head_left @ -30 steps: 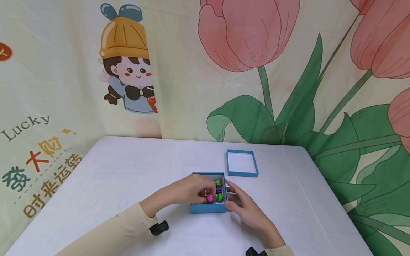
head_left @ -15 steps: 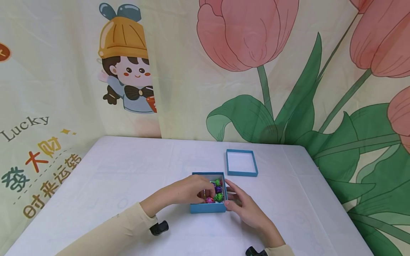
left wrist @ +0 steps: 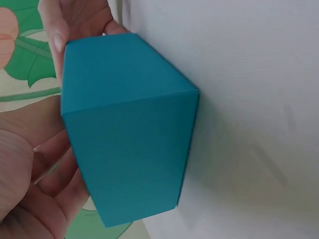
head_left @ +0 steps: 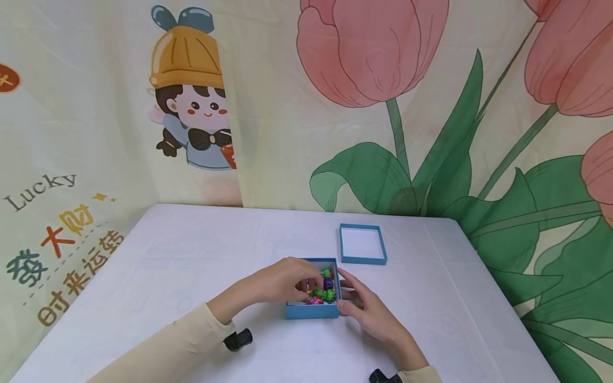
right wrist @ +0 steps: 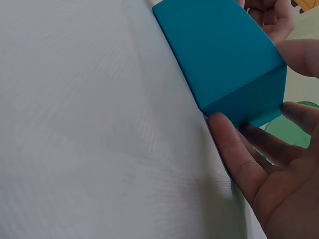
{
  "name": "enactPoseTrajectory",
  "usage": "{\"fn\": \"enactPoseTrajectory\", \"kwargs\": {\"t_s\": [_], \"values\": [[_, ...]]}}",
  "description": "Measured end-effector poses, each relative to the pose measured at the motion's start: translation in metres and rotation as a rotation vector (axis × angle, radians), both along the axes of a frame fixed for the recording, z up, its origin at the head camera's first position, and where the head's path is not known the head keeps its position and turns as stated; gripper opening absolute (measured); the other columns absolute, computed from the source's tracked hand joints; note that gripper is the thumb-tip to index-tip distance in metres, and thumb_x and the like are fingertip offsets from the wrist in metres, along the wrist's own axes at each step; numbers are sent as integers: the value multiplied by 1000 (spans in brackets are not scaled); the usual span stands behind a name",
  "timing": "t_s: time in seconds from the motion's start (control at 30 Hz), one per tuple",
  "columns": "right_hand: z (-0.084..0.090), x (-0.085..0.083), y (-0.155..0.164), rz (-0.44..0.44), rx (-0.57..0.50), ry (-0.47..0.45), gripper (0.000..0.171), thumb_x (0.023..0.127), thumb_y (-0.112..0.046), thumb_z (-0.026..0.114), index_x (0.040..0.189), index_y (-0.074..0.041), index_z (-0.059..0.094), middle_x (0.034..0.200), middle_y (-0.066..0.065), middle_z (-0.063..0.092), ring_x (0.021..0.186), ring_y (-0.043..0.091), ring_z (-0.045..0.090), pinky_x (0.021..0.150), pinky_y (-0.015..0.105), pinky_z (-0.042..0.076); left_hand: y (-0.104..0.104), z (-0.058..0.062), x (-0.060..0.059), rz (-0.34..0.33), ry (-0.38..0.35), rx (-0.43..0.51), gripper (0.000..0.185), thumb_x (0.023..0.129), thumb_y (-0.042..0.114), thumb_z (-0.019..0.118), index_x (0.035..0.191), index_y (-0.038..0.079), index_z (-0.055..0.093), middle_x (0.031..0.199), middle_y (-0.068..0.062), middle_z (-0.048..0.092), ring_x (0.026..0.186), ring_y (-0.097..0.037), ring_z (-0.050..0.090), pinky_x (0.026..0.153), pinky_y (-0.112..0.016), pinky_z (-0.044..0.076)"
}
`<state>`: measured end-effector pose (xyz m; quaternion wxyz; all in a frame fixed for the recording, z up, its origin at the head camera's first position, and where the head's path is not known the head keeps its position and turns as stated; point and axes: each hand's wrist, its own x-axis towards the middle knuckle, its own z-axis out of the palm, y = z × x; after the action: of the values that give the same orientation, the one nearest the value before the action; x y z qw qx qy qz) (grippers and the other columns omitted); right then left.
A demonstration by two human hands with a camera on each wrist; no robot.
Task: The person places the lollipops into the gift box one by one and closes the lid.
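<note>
A blue open box with a pale inside stands on the white table. Small shiny wrapped balls lie in it: a green ball, a purple ball and a pink ball among them. My left hand reaches over the left wall, its bent fingers down among the balls. In the left wrist view, the box wall hides those fingertips, and I cannot tell whether they pinch a ball. My right hand touches the box's right side with fairly straight, spread fingers, as the right wrist view of the hand shows.
A shallow blue-edged lid, white inside, lies hollow side up behind the box to the right. The white-covered table meets a printed cloth backdrop at its far edge. Black wrist cameras sit at both cuffs.
Beside my left fingertips another green ball now shows, and the pink ball sits a little nearer the front wall. My left fingers have shifted slightly; the right hand stays against the box.
</note>
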<state>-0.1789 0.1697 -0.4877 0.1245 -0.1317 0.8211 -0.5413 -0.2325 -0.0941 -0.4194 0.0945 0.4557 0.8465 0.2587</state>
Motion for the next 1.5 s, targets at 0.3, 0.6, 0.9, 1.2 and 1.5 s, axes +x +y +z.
{"fn": "enactPoseTrajectory", "kwargs": {"t_s": [0.3, 0.6, 0.9, 1.2, 1.5], "values": [[22, -17, 19, -8, 66, 70, 68, 106, -34, 67, 166, -31, 35, 160, 12, 49, 135, 31, 59, 102, 49, 57, 2, 19, -12, 120, 65, 106, 30, 93, 11, 83, 121, 12, 73, 106, -2, 74, 99, -22, 71, 88, -33, 61], [47, -65, 53, -116, 274, 314, 65, 104, -24, 71, 162, -17, 43, 151, 18, 56, 129, 36, 61, 102, 54, 56, 19, 25, -35, 249, 16, 161, 39, 93, 16, 84, 129, 13, 69, 115, -1, 74, 106, -16, 69, 94, -36, 60], [48, -102, 74, -137, 414, 274, 68, 105, -27, 67, 164, -10, 38, 155, 24, 48, 134, 44, 54, 102, 58, 55, 25, 22, -57, 345, -112, 195, 49, 93, 20, 84, 138, 14, 64, 129, -7, 70, 116, -26, 69, 98, -39, 59], [29, -121, 87, -195, 460, 91, 76, 105, -31, 64, 168, -9, 26, 162, 28, 36, 138, 48, 50, 108, 60, 51, 30, 12, -71, 418, -222, 203, 57, 94, 21, 84, 145, 17, 60, 138, -8, 66, 118, -25, 68, 96, -39, 60], [21, -123, 93, -196, 364, -95, 81, 106, -31, 63, 169, -7, 19, 163, 30, 36, 124, 39, 64, 107, 51, 54, 30, 5, -77, 424, -337, 218, 59, 94, 25, 84, 146, 19, 58, 144, -15, 62, 121, -26, 67, 100, -44, 58]]}}
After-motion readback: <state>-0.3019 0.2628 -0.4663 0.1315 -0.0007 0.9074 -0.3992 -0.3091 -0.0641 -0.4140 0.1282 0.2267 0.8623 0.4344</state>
